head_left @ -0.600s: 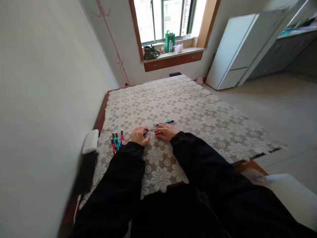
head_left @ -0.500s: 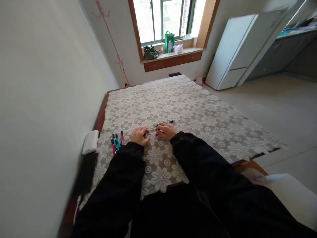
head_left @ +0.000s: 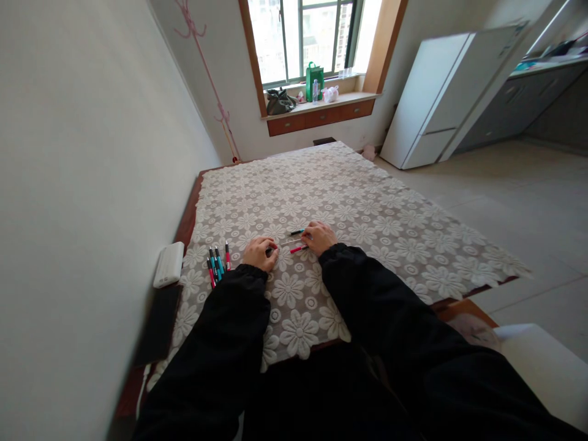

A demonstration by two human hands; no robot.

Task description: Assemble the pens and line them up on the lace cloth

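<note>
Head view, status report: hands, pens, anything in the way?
Left hand and right hand on loose pens, grip unclear. Pen row lies left. White box by wall.

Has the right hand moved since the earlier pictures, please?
Yes. The right hand has shifted slightly farther from the pen cluster lying on the lace tablecloth.

A cream lace tablecloth (head_left: 349, 202) with a flower pattern covers the brown table (head_left: 186, 214). The pens (head_left: 217, 262) are teal and red. The sleeves (head_left: 229, 331) are black; a white box (head_left: 169, 264).
</note>
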